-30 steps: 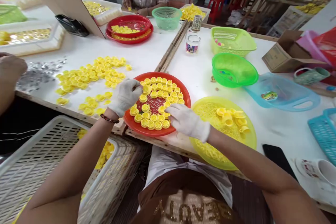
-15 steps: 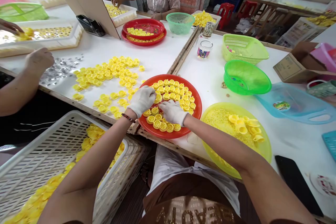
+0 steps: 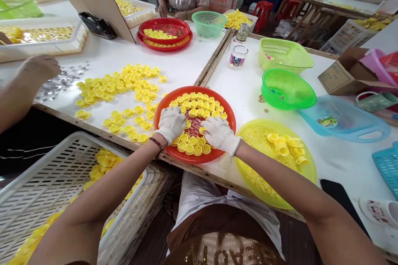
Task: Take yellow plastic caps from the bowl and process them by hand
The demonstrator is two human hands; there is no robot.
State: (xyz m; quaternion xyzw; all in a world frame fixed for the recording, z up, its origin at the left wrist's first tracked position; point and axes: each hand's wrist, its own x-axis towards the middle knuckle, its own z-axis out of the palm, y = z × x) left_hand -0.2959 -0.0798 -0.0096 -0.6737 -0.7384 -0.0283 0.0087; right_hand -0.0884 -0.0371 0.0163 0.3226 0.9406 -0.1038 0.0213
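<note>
A red round tray (image 3: 228, 101) lies before me with rows of small yellow plastic cups (image 3: 199, 113) around a bare patterned middle. My left hand (image 3: 171, 125), in a white glove, rests over the tray's left side, fingers stretched across cups, and one cup (image 3: 188, 124) shows beside its fingertips. On the right side, my right hand (image 3: 220, 133), gloved too, has its fingers spread, the tips at a cup (image 3: 202, 130). The lower cups (image 3: 192, 148) hold small yellow bits. Neither hand visibly grips anything; what lies beneath the palms is hidden.
Loose yellow cups (image 3: 115, 85) lie left of the tray. A yellow basin (image 3: 248, 165) of small bits stands at right, near a green bowl (image 3: 287, 91) and a phone (image 3: 340, 198). A white crate (image 3: 71, 149) is below left. Co-workers sit left and across.
My hands have moved apart from the tray's middle to its two sides, baring the patterned centre. The person across has drawn a hand back from a white tray. The view has shifted slightly.
</note>
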